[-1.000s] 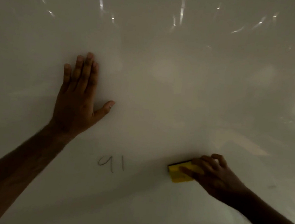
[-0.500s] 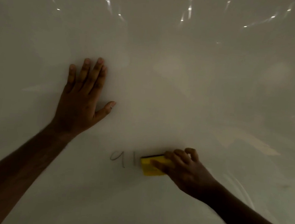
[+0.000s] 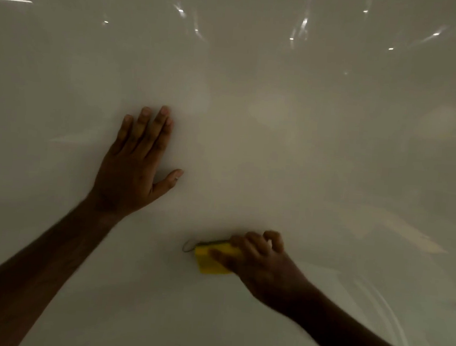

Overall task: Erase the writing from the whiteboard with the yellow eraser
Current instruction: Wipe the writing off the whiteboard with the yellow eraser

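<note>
— From the head camera, what's going on at the whiteboard (image 3: 251, 147)?

— The right hand (image 3: 263, 264) has its fingers curled round the yellow eraser (image 3: 210, 262) and presses it flat on the board, low and a little right of center. The left hand (image 3: 136, 165) lies flat on the surface above and to the left, fingers straight, thumb out, holding nothing.

— Any change?

— Yes. 1 second ago the eraser sat well to the right of a written "91". Half a second ago it touched the "1". Now it has slid left over most of both digits; only a small curved stroke of writing (image 3: 187, 246) pokes out just beside the eraser's left edge.

— So nearly done?

— I'd judge so. That loop looks like the last mark I can make out, though the light is dim and the board glares. Carrying the stroke a bit further left should take it.

— And the left hand?

— It has stayed planted, bracing.
</note>
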